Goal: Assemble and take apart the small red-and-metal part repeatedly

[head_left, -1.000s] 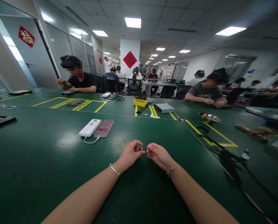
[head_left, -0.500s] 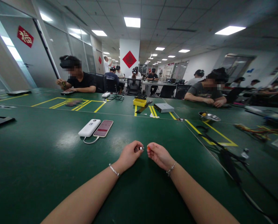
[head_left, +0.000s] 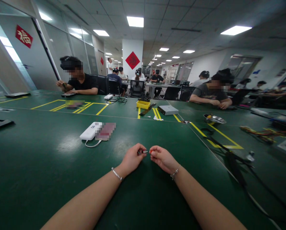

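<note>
Over the green table, my left hand [head_left: 133, 156] is closed in a pinch on a small metallic piece with a thin tip [head_left: 144, 152], too small to name. Facing it, my right hand [head_left: 164, 158] pinches a small orange piece [head_left: 151, 152], mostly covered by the fingers. A narrow gap separates the two pieces. Beyond my left hand lie a white power bank [head_left: 90, 131] and a phone [head_left: 106, 131], joined by a short white cable [head_left: 93, 145].
A yellow tray [head_left: 143, 104] and a grey box [head_left: 168, 110] stand farther back on the green table [head_left: 49, 179]. To the right are a metal bowl [head_left: 214, 119] and black cables [head_left: 236, 169]. Co-workers sit across at left [head_left: 82, 83] and right [head_left: 211, 92].
My right hand has moved slightly left, narrowing the gap between the orange piece and the metallic piece. My left hand has barely moved, though its piece appears turned a little.
</note>
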`<action>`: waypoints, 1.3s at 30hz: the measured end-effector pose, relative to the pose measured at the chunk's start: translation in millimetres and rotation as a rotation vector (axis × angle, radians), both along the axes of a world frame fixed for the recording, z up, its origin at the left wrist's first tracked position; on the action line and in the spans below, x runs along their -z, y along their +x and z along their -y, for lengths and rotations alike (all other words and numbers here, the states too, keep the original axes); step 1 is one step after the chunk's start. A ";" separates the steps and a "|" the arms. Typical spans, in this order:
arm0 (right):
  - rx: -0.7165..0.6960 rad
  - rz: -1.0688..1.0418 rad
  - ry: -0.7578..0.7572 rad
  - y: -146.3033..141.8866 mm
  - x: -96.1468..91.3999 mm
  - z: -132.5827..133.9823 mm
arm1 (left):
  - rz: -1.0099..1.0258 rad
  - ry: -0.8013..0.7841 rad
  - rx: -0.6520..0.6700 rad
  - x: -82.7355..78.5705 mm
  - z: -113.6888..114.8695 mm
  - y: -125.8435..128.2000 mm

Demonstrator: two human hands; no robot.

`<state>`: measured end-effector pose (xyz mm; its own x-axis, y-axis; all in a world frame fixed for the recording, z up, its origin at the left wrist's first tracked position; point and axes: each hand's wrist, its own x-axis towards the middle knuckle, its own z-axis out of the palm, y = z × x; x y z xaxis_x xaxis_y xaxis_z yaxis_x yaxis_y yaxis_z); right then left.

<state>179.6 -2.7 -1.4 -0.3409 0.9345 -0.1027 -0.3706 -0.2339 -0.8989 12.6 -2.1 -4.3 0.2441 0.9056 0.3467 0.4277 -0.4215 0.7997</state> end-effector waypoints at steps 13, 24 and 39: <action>-0.039 -0.015 -0.059 -0.7 -4.4 1.1 | -0.038 -0.017 0.075 -14.0 9.3 1.2; -0.009 0.013 -0.090 -2.5 -5.6 0.6 | -0.086 0.088 -0.005 -4.8 3.0 0.5; 0.060 0.248 0.076 -15.8 1.5 2.5 | -0.168 0.146 -0.023 -6.0 7.3 2.8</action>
<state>163.7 -5.2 -2.9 -0.2579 0.9605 -0.1047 -0.1480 -0.1464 -0.9781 15.4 -9.4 1.8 0.2894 0.8548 0.4308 0.5607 -0.5161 0.6475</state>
